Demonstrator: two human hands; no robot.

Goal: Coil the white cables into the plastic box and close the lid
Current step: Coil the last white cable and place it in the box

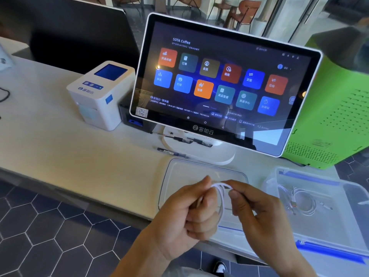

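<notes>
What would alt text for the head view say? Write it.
Two hands, left hand and right hand, coil a white cable above a clear lid on a counter. An open plastic box holding coiled cables sits right, a touchscreen behind.

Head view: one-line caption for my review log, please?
Both hands, left hand and right hand, coil a white cable above the lid beside the open plastic box.

The touchscreen point(219, 84) reads "SOTA Coffee" with "客如云" below; the white printer point(99, 92) also bears "客如云".

Plastic box point(327, 232) perhaps edge-cropped
</notes>
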